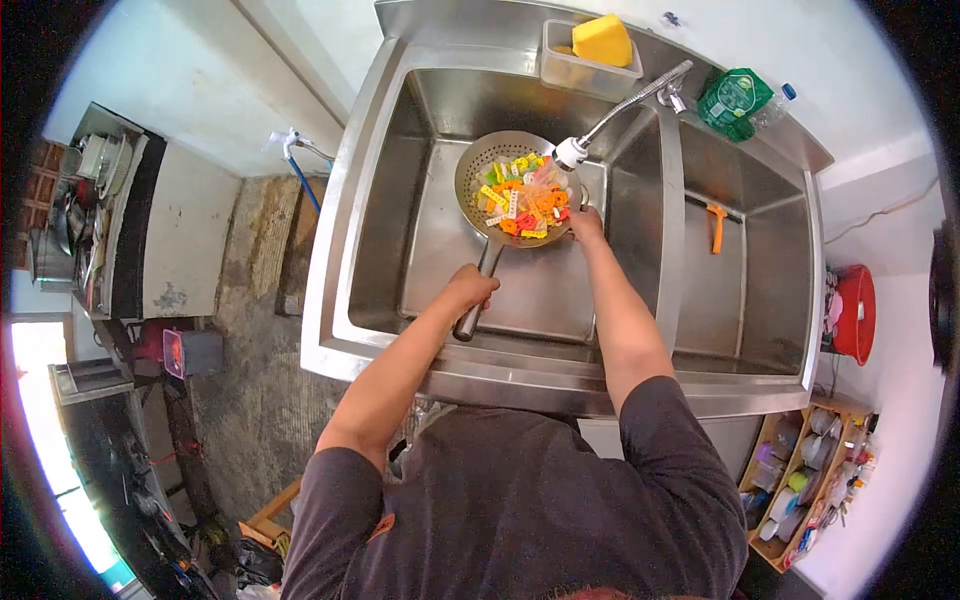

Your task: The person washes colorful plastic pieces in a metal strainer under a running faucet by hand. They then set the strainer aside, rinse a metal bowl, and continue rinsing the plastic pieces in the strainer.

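Metal strainer (477, 168) (long-handled) with multicoloured pieces (524, 200), in sink (432, 270)

The left hand (474, 287) grips the handle (490, 258) of a perforated strainer (486, 158) heaped with colourful pieces (522, 200); the right hand (587, 223) holds its side, beneath a faucet (571, 153) in the steel sink (430, 240).

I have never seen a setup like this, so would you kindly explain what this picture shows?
Gladly. There is no machine here: a person works with bare hands, and one camera worn on the head looks forward and down. The left hand grips the long handle of a strainer; the right hand is at its rim, though its exact grip is hard to see. Small, colourful pieces lie inside. The strainer is in the sink's left basin, near the faucet. An orange tool is in the right basin.
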Available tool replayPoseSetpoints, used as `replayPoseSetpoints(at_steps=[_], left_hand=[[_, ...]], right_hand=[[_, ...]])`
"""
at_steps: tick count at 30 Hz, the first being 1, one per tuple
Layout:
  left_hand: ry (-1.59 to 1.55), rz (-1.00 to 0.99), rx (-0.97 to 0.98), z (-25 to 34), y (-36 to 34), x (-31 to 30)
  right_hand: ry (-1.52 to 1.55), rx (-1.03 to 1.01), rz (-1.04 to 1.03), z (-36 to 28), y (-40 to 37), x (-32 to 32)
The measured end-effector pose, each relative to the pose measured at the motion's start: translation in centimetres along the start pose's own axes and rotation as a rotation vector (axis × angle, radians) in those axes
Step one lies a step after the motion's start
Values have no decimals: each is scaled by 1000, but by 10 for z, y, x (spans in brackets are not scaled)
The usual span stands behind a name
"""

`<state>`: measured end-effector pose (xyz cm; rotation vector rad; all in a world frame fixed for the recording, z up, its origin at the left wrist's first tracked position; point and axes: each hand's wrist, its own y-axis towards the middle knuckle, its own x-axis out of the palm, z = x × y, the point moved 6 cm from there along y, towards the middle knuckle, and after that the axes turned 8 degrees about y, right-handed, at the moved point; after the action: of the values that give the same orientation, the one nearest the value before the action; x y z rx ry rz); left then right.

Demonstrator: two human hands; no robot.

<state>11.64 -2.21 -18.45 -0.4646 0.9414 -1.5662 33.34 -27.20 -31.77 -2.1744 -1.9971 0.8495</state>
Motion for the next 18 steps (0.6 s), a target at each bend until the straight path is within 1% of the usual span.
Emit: replayPoseSetpoints(at_steps=[2, 3, 5, 6, 8, 9, 11, 12, 13, 15, 16, 17, 18], left_hand=[[94, 56, 5, 1, -7, -7], [93, 60, 4, 2, -11, -11], [176, 47, 28, 8, -20, -19], [177, 48, 28, 10, -26, -22], [113, 25, 49, 14, -38, -24], [114, 23, 51, 15, -42, -25], [87, 29, 65, 16, -50, -29], [96, 49, 68, 18, -56, -32], [97, 51, 70, 24, -66, -35], [14, 44, 70, 32, -87, -41], [-51, 31, 74, 34, -94, -43], [-48, 32, 73, 32, -95, -46], [-70, 45, 79, 31, -96, -49]], right_hand=[[116, 169, -43, -31, -44, -10], [116, 168, -48, -32, -43, -9], [-394, -77, 43, -41, -29, -14], [-392, -78, 43, -46, -33, -14], [-352, -223, 156, -73, -49, -20], [-353, -222, 159, -77, -49, -23], [-128, -171, 15, -83, -44, -19], [-194, -262, 47, -89, -43, -18], [-192, -264, 47, -94, -45, -19], [266, -98, -232, -96, -53, -8], [393, -75, -262, -108, -67, -9], [395, -74, -262, -108, -67, -9], [275, -76, -157, -99, -57, -17]])
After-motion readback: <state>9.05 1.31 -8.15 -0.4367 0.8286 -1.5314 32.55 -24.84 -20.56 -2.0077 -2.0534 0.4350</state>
